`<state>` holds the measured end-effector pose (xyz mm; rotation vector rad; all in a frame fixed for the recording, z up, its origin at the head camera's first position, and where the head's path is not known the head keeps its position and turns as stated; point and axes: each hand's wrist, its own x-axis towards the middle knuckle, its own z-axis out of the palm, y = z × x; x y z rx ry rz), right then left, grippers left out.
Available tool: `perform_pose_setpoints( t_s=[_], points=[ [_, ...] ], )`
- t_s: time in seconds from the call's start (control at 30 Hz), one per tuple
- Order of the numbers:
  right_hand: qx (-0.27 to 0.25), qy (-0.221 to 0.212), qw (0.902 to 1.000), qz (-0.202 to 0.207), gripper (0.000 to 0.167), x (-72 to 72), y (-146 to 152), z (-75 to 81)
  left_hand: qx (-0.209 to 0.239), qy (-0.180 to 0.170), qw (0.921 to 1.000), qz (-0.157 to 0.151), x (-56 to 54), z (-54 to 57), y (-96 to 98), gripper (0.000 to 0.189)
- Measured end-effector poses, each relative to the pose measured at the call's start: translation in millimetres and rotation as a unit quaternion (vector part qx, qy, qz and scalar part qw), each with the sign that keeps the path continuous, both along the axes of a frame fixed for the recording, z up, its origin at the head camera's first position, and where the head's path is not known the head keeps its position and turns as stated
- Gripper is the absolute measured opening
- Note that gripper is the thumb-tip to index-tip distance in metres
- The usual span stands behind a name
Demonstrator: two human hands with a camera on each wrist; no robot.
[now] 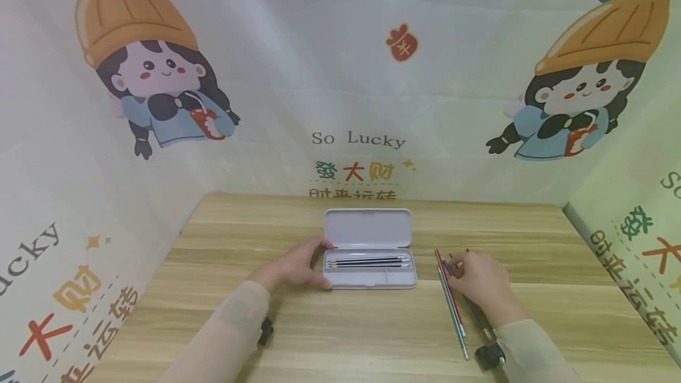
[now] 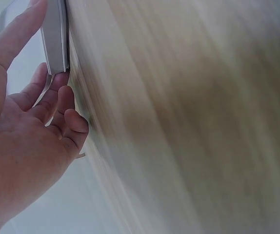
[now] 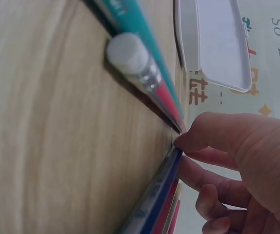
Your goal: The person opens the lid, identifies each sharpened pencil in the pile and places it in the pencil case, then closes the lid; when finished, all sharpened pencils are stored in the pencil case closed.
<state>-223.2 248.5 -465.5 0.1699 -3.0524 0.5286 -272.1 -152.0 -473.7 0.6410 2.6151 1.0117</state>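
A white pencil case (image 1: 369, 276) stands with its lid (image 1: 367, 227) raised at the back; several dark pencils (image 1: 367, 262) lie in its rear compartment. My left hand (image 1: 298, 263) grips the case's left end, thumb at the front corner and fingers at the rear. In the left wrist view, the thumb and fingertips (image 2: 65, 95) sit around the case's end (image 2: 53, 36). To the right of the case, my right hand (image 1: 481, 279) pinches a dark blue pencil (image 3: 162, 197) between thumb and index finger, close over the table. The other fingers are curled below.
Left of the right hand lie a red pencil (image 1: 452, 295) and a teal pencil (image 1: 456, 318), with white ends toward me. The wooden table (image 1: 362, 336) meets printed cloth walls (image 1: 276, 75) at the back and sides. Dark wrist cameras (image 1: 489, 356) sit under both forearms.
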Motion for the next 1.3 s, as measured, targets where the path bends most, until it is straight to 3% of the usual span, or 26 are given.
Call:
perform_pose_setpoints(
  t_s=[0.27,0.5,1.03,1.3],
  points=[
    [-0.005,0.013,0.9999,-0.009,0.032,1.4,-2,0.7,-0.004,0.002,1.0,-0.004,-0.4,-1.0,-0.9,0.081],
    [-0.002,0.042,0.9991,-0.003,0.021,3.8,-6,4.0,-0.003,-0.003,1.0,0.001,-0.5,-0.2,-0.7,0.08],
    [0.01,0.126,0.99,0.063,0.015,-0.2,-33,5.7,-0.006,-0.001,1.0,-0.004,2.0,1.4,0.8,0.08],
    [-0.003,0.127,0.9866,0.103,0.017,-11.4,-52,6.9,0.001,0.007,1.0,-0.003,1.2,1.2,0.1,0.079]
  ],
)
